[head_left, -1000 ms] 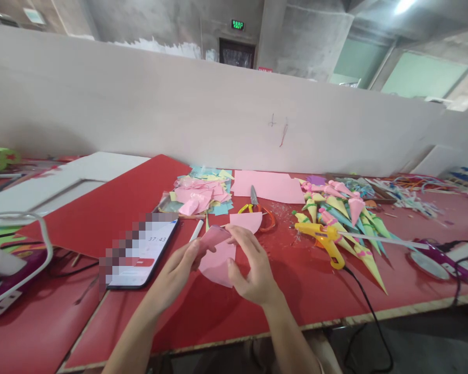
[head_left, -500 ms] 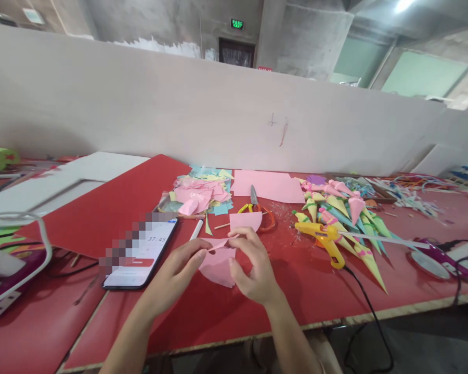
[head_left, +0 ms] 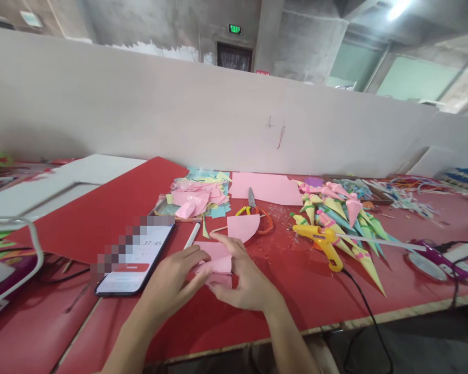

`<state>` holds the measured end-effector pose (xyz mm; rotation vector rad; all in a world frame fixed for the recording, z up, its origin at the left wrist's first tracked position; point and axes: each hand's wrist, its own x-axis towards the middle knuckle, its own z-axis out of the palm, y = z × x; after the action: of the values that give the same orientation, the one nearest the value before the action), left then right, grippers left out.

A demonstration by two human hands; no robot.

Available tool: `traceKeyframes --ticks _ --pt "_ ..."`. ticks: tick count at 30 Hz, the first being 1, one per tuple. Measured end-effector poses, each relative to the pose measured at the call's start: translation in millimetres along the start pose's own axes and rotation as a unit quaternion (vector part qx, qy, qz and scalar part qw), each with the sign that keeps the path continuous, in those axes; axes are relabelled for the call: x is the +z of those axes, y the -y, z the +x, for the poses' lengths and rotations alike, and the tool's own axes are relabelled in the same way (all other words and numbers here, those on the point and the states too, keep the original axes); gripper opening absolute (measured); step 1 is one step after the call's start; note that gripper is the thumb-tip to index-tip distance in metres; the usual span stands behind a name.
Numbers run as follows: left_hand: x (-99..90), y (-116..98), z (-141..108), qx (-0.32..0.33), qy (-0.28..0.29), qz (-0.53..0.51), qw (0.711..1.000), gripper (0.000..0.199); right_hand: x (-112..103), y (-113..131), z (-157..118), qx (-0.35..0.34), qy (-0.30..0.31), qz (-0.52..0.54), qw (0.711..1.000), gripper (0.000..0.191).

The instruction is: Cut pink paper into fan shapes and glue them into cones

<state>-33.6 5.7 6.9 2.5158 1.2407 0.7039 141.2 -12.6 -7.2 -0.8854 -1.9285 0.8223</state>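
A curled piece of pink paper (head_left: 220,264) lies between my two hands, low over the red tabletop. My left hand (head_left: 177,283) grips its left side, fingers bent and thumb reaching across the lower part. On the right side, my right hand (head_left: 247,275) holds the paper between its fingers and thumb, with the index finger stretched along the far edge. Just beyond my fingers rests a quarter-round pink paper piece (head_left: 245,226), partly over the handles of scissors (head_left: 251,198). A white pen-like stick (head_left: 192,236) is beside my left hand.
To the left lies a phone (head_left: 140,259) showing a timer. Paper scraps (head_left: 197,195) and a pink sheet (head_left: 267,188) are at the back. On the right, a yellow glue gun (head_left: 320,239) with a trailing cord lies by a pile of paper cones (head_left: 337,208).
Both hands have come lower and slightly nearer to me. The pink paper, earlier pinched at its top edge, is now bent into a curl between the hands.
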Motion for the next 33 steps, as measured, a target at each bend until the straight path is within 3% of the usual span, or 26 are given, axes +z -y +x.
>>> traceKeyframes --ticks 4,11,15,17,21,29,33 --pt "0.5 -2.1 0.7 0.002 -0.019 0.013 1.0 0.031 -0.9 -0.9 -1.9 0.023 0.029 0.015 0.999 0.083" --pt "-6.7 -4.5 0.1 -0.077 -0.112 -0.087 0.987 0.025 2.8 -4.7 -3.0 0.036 0.027 0.065 0.997 0.082" --pt "-1.6 -0.5 -0.6 -0.184 -0.215 -0.223 0.933 0.03 4.3 -2.6 -3.3 0.004 0.012 0.098 0.995 0.083" --pt "5.0 2.8 -1.7 -0.215 -0.235 -0.298 0.9 0.034 4.5 -0.9 -3.4 -0.012 0.01 0.101 0.995 0.082" --pt "15.5 6.1 -4.2 -0.181 -0.223 -0.384 0.878 0.038 4.7 -0.7 -3.3 -0.011 0.021 0.104 0.994 0.08" --pt "8.3 -0.3 -0.2 -0.187 -0.201 -0.315 0.908 0.036 6.6 -9.3 -3.5 0.013 0.077 0.031 0.996 0.08" --pt "7.1 -3.7 1.5 -0.214 -0.198 -0.328 0.898 0.037 8.1 -8.0 -4.5 0.011 0.022 -0.011 1.0 0.082"
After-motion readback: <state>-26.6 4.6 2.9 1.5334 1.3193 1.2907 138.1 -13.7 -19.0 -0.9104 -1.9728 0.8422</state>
